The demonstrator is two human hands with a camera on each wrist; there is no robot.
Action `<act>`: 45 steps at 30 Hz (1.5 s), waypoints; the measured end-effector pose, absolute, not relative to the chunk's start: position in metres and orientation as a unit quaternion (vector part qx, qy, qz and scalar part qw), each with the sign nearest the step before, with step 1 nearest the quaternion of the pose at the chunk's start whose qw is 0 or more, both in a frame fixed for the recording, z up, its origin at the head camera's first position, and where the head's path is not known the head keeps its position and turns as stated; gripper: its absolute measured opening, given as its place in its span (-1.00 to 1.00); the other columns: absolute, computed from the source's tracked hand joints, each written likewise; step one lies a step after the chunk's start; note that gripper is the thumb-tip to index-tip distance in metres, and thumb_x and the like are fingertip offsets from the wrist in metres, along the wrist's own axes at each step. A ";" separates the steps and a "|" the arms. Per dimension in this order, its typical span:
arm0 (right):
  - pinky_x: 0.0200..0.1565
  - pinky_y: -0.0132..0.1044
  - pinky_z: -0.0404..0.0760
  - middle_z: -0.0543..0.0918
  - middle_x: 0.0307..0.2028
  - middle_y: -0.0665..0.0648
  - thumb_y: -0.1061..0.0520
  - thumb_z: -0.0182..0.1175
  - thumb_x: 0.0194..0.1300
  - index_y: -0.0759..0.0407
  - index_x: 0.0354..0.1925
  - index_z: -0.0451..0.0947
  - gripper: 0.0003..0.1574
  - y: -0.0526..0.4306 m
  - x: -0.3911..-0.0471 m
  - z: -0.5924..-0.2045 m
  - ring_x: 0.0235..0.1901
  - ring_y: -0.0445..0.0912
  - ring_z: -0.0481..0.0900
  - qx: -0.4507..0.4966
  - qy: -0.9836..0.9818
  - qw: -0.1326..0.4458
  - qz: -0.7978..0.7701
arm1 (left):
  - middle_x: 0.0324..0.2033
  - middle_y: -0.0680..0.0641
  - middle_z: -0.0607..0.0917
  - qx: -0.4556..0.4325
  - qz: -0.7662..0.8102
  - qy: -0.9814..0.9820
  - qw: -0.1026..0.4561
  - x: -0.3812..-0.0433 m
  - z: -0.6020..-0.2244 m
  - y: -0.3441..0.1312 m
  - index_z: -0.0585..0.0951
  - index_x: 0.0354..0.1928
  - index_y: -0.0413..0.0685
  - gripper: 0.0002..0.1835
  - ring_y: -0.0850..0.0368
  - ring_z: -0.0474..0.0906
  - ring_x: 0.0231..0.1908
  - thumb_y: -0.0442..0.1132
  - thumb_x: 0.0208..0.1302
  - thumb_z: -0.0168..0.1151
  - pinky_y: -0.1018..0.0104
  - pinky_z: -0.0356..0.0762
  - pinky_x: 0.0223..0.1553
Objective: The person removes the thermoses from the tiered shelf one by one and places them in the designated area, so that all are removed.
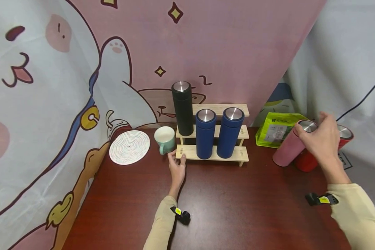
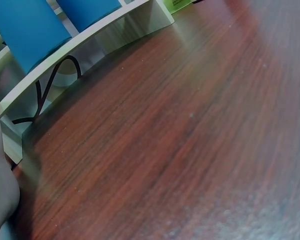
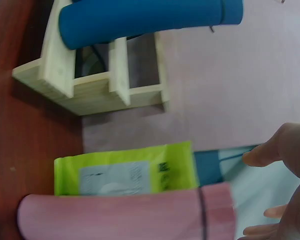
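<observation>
A three-tier wooden rack stands on the table. Two blue thermoses are upright on its lowest step, and a black thermos rises from the middle step at the left. My left hand grips the rack's front left corner; the left wrist view shows just part of that hand. Over at the right, my right hand is spread at the top of a pink thermos. In the right wrist view its fingers appear apart from the pink lid. Partly behind that hand is a red thermos.
Left of the rack are a mint-green mug and a round white woven mat. A lime-green pouch stands behind the pink thermos. Printed cloth hangs behind the dark red wooden table.
</observation>
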State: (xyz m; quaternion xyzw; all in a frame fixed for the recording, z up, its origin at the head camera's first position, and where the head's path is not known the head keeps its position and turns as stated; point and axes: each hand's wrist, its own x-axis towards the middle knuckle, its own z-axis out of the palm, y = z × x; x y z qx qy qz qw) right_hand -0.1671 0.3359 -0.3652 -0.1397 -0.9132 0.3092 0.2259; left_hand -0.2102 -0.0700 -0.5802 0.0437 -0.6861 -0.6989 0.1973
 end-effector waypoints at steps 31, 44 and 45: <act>0.43 0.20 0.23 0.24 0.50 0.32 -0.27 0.13 0.36 0.19 0.56 0.02 0.04 0.249 -0.223 -0.255 0.49 0.20 0.20 -0.059 -0.898 0.204 0.385 | 0.08 -0.42 0.64 0.035 -0.691 -0.691 0.209 -0.194 -0.553 -0.069 0.37 0.19 -0.48 -0.58 -0.25 0.59 0.12 -0.45 0.38 0.23 0.02 0.48 0.08; 0.42 0.14 0.29 0.27 0.48 0.34 -0.22 0.18 0.36 0.21 0.55 0.03 0.04 0.209 -0.240 -0.241 0.46 0.20 0.27 -0.024 -0.898 0.183 0.399 | 0.07 -0.40 0.65 0.040 -0.689 -0.693 0.210 -0.196 -0.555 -0.068 0.38 0.18 -0.46 -0.59 -0.22 0.59 0.11 -0.45 0.38 0.22 -0.03 0.49 0.10; 0.42 0.13 0.28 0.27 0.48 0.34 -0.22 0.18 0.36 0.22 0.55 0.03 0.04 0.205 -0.242 -0.240 0.46 0.20 0.27 -0.018 -0.898 0.182 0.400 | 0.07 -0.40 0.65 0.041 -0.688 -0.694 0.209 -0.196 -0.555 -0.068 0.38 0.19 -0.46 -0.59 -0.22 0.59 0.12 -0.45 0.38 0.22 -0.03 0.49 0.11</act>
